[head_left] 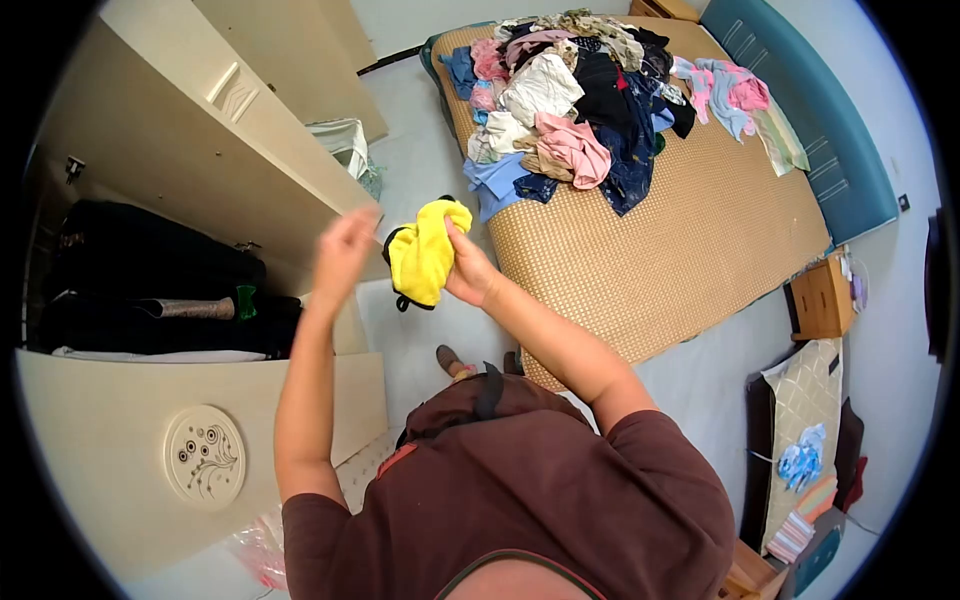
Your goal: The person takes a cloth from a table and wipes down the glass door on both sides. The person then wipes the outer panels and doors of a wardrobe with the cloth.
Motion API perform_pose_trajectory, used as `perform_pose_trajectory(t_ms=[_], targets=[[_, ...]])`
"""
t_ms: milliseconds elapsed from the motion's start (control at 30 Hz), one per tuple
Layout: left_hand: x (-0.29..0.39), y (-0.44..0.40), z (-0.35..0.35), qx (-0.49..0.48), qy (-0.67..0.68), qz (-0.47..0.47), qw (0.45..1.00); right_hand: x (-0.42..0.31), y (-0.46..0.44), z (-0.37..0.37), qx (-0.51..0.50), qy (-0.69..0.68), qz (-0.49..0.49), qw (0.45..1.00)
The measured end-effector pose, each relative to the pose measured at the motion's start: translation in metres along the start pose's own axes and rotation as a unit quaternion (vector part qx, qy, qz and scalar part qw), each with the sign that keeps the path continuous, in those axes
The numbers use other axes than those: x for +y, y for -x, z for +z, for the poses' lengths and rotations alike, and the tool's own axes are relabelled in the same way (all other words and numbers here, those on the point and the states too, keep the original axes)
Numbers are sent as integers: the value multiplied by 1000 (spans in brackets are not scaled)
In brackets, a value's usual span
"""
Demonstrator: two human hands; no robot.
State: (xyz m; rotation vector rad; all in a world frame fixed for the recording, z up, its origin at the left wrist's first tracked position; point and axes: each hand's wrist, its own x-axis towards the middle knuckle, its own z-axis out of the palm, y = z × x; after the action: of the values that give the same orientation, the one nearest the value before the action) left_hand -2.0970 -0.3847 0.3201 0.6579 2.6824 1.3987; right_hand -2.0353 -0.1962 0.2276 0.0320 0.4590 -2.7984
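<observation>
My right hand point(468, 268) is closed on a bright yellow cleaning cloth point(420, 255) with black edging and a small black loop at its lower end. The cloth hangs bunched in front of my body, between wardrobe and bed. Just left of it, my left hand point(345, 248) is raised and smeared by motion. Its fingers look curled, but whether anything is in them cannot be made out. A narrow gap shows between this hand and the cloth.
An open wardrobe point(120, 130) stands at left, with dark clothes point(150, 250) inside and a round-patterned door point(300, 400). A lined bin point(345, 145) sits beyond. Right of me is a bed with a woven mat point(640, 270), piled with clothes point(580, 100). A nightstand point(822, 298) stands farther right.
</observation>
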Motion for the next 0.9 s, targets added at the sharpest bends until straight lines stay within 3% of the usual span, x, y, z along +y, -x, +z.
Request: perform_pose_trajectory(t_ms=[33, 100, 200, 267, 433, 500, 533, 567, 633, 733, 833, 900], targets=[[4, -14, -21, 80, -37, 18, 996, -3, -6, 0, 11, 22, -16, 1000], [3, -35, -63, 217, 25, 19, 976, -8, -25, 7, 19, 71, -42, 996], [8, -34, -112, 348, 96, 46, 932, -13, -60, 36, -23, 154, -89, 984], [12, -17, -133, 386, 3, 73, 920, -15, -85, 73, -48, 209, -121, 969], [-4, 30, -173, 430, -214, 150, 864, -8, -174, 168, -157, 389, -252, 872], [-18, 46, -194, 435, -222, 129, 863, -3, -213, 213, -197, 451, -339, 802], [-24, 52, -204, 440, -222, 122, 861, 4, -229, 239, -154, 455, -404, 779], [-29, 56, -216, 445, -223, 117, 859, 7, -249, 261, -175, 463, -455, 740], [-39, 66, -233, 458, -195, 87, 863, 10, -280, 291, -190, 527, -402, 725], [-57, 81, -247, 468, -186, 60, 862, 33, -316, 298, -99, 591, -414, 685], [-73, 95, -251, 470, -187, 29, 862, 45, -345, 259, -110, 574, -491, 646], [-77, 98, -251, 472, -178, 25, 863, 52, -335, 231, -107, 588, -441, 669]])
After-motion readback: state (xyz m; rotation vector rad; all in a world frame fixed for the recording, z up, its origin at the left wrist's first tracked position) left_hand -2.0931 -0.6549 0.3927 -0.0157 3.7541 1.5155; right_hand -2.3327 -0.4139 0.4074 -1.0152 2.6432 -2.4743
